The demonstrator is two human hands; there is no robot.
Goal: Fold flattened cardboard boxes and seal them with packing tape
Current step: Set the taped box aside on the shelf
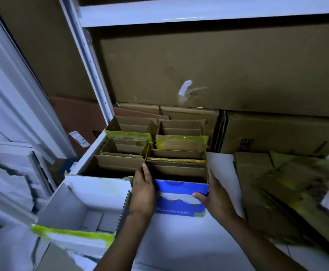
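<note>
Holding an erected blue-printed open-topped cardboard box (180,200) between both hands, the moment is caught at the front of a white shelf board (181,241). The left hand (143,194) is laid flat against the box's left wall, fingers stretched towards the back; the right hand (211,194) is wrapped round the right front corner, thumb across the blue front face, fingers behind the right wall. Both are part-closed in a side clamp, probably so the walls are kept square while the box is lined up.

The box is set at the near end of two rows of plain brown open-topped cardboard boxes (177,153), some edged with yellow-green packing tape (181,140), packed wall to wall towards the shelf's back. It appears to be butted against the right-hand row, likely for tidy storage; contact cannot be confirmed.

Just beside it on the left, at the shelf's left front corner, a white open-topped cardboard box with a yellow-green taped edge (77,208) is seen. A stack of flattened brown cardboard blanks (288,192), tape-streaked, is kept near the right edge, presumably as stock to be folded. Large brown cartons (218,71) are stacked behind. No tape roll is seen.
</note>
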